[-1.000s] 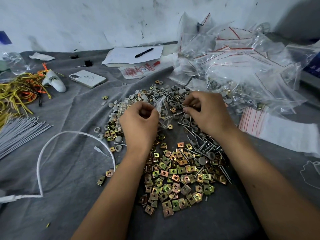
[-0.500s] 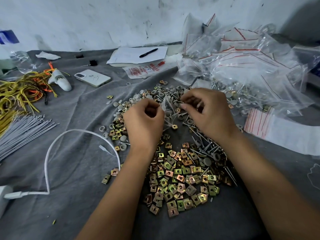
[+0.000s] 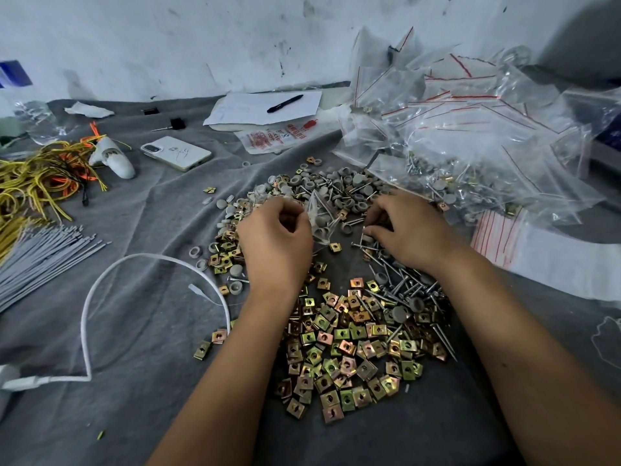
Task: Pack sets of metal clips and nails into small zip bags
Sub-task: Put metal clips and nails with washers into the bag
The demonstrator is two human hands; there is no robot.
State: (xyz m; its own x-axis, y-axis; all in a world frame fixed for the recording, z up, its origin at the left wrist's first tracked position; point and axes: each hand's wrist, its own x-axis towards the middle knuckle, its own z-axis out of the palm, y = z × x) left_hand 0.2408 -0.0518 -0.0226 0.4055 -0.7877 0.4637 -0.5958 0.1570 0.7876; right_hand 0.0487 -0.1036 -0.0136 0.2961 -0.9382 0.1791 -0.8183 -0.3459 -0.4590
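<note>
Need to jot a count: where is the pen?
Head view, far centre: the black pen lies on the white paper, behind the phone.

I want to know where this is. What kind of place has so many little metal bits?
Probably a small workshop or home packing table: loose metal clips and nails heaped on a grey cloth, with piles of clear zip bags beside them.

Scuffed white wall [image 3: 201,35] — grey cloth [image 3: 117,415]

We see gold and green-tinted metal clips [image 3: 346,344], silver nails [image 3: 400,284], grey caps [image 3: 356,181], clear zip bags [image 3: 470,136] with red stripes, a grey cloth [image 3: 141,415], yellow and orange wires [image 3: 37,183], a white phone [image 3: 176,153], a black pen [image 3: 285,103].
</note>
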